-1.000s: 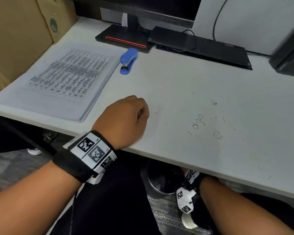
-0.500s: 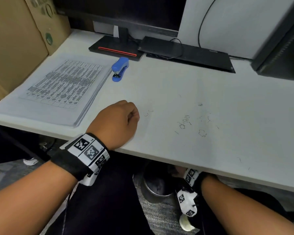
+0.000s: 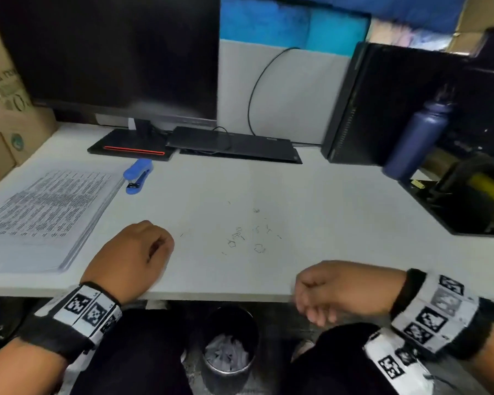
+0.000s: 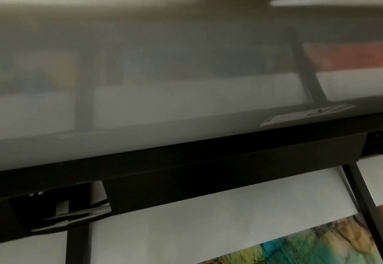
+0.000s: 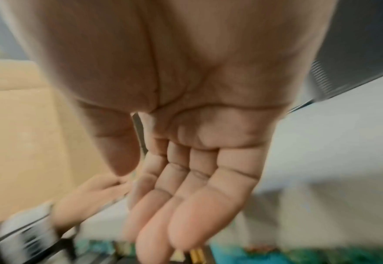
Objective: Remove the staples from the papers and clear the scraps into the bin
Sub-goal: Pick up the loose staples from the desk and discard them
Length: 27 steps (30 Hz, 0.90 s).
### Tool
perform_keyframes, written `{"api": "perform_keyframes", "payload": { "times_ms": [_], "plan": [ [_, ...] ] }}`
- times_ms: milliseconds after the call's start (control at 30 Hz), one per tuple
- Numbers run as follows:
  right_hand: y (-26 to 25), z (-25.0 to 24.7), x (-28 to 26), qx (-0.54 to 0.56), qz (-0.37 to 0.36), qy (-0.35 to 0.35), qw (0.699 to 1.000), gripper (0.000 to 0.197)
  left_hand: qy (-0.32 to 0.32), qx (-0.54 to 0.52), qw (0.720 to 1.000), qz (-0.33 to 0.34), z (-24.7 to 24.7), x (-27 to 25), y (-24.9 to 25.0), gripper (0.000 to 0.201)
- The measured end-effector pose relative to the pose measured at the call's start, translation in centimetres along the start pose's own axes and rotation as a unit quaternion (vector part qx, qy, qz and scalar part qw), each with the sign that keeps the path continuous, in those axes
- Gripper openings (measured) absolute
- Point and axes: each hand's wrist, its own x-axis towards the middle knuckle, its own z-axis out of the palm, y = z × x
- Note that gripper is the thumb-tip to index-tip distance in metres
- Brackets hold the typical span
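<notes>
Several loose bent staples (image 3: 241,238) lie scattered on the white desk (image 3: 325,212). A stack of printed papers (image 3: 46,212) lies at the left, with a blue stapler (image 3: 137,175) beside its far corner. My left hand (image 3: 143,252) rests on the desk near the front edge, curled into a fist; nothing shows in it. My right hand (image 3: 322,297) hovers at the desk's front edge, and in the right wrist view its fingers (image 5: 186,214) are relaxed and the palm is empty. A metal bin (image 3: 228,354) with crumpled paper stands under the desk, between my knees.
A monitor (image 3: 111,52) on its stand and a black keyboard (image 3: 234,145) are at the back. A computer tower (image 3: 362,104), a dark blue bottle (image 3: 417,138) and a black tray (image 3: 451,206) stand at the right. Cardboard boxes (image 3: 3,109) line the left.
My right hand has risen from under the desk by the bin to the desk's front edge. The left fist has stayed in place. The head view has lifted.
</notes>
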Motion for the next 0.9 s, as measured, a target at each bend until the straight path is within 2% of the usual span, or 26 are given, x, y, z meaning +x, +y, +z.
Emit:
{"api": "perform_keyframes", "payload": {
  "times_ms": [67,133,233,333,467,500,567,633,700,800,900],
  "plan": [
    [1.0,-2.8,-0.1,0.045,0.046,0.043,0.997,0.019,-0.051,0.024,0.998,0.038,-0.1,-0.4,0.7,0.038],
    [1.5,-4.1,0.8,0.069,0.079,0.047,0.993,0.021,-0.128,0.049,0.989,0.056,0.7,-1.0,2.3,0.069],
    [0.8,-4.3,3.3,0.088,0.098,0.062,0.989,0.024,-0.204,0.143,0.964,0.088,2.8,-1.9,5.9,0.087],
    [-1.6,-3.8,5.9,0.118,0.085,0.089,0.985,0.022,-0.225,0.176,0.955,0.079,4.2,-1.7,8.3,0.087],
    [-5.0,-4.2,8.2,0.118,-0.004,0.076,0.99,0.021,-0.251,0.134,0.954,0.094,3.7,-0.7,8.3,0.082],
    [-5.8,-4.9,8.7,0.084,-0.017,0.1,0.991,0.021,-0.244,0.12,0.959,0.079,3.2,-0.3,7.6,0.083],
    [-6.7,-6.5,9.7,-0.055,-0.022,0.172,0.983,0.021,-0.212,0.127,0.969,0.025,2.3,0.4,5.9,0.092],
    [-7.2,-7.7,11.0,-0.234,0.003,0.204,0.951,0.026,-0.195,0.149,0.968,-0.045,1.9,0.8,4.4,0.106],
    [-7.3,-7.5,12.6,-0.329,0.051,0.186,0.924,0.034,-0.2,0.156,0.963,-0.086,2.2,0.9,3.9,0.105],
    [-7.4,-5.1,14.2,-0.419,0.072,0.109,0.899,0.057,-0.193,0.159,0.966,-0.062,2.6,0.6,4.0,0.096],
    [-8.6,-2.4,13.5,-0.334,0.03,0.047,0.941,0.074,-0.195,0.152,0.969,0.003,2.3,0.3,3.4,0.087]
  ]
}}
